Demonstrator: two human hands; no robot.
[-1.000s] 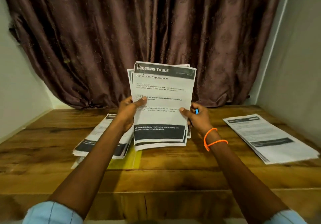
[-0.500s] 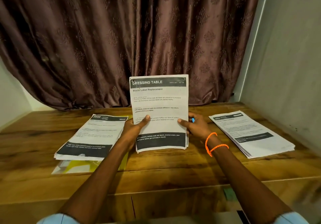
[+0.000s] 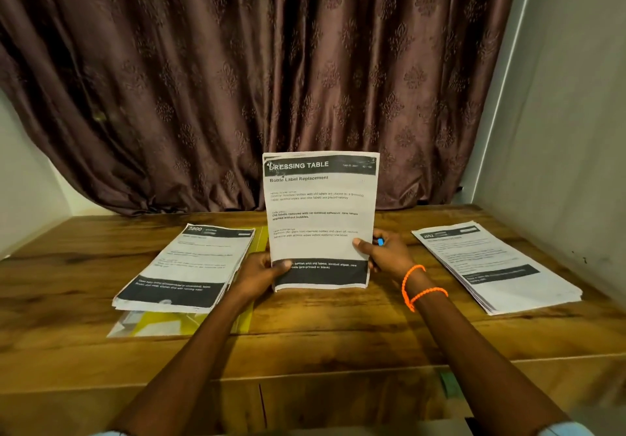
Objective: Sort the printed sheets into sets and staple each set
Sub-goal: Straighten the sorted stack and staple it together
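1. A person is sitting at a wooden table (image 3: 338, 341), both bare forearms reaching forward from the near edge; pale blue sleeve cuffs are just showing at the bottom corners.
2. The two hands are holding a set of printed sheets (image 3: 321, 222) upright at the middle of the table; its bottom edge is resting on, or hovering just above, the wood, and I cannot tell which; the top sheet is headed "DRESSING TABLE" with "Bottle Label Replacement" beneath.
3. The left hand (image 3: 262, 274) is gripping the set's lower left corner, thumb lying across the dark band at the bottom of the page.
4. The right hand (image 3: 384, 254) is gripping the right edge a little higher, thumb pressing on the front; a small blue object (image 3: 380, 241) is peeking out between its fingers, too hidden to identify; orange beaded bracelets (image 3: 418, 286) are circling the right wrist.
5. A second stack of printed sheets (image 3: 189, 266) is lying flat to the left, just beside the left hand; it is resting on a yellow folder (image 3: 162, 325), which is sticking out at the near side.
6. A third stack of printed sheets (image 3: 494, 266) is lying flat to the right, well apart from the held set.
7. A dark patterned curtain (image 3: 271, 80) is hanging behind the far edge of the table; pale walls are closing in on both sides.
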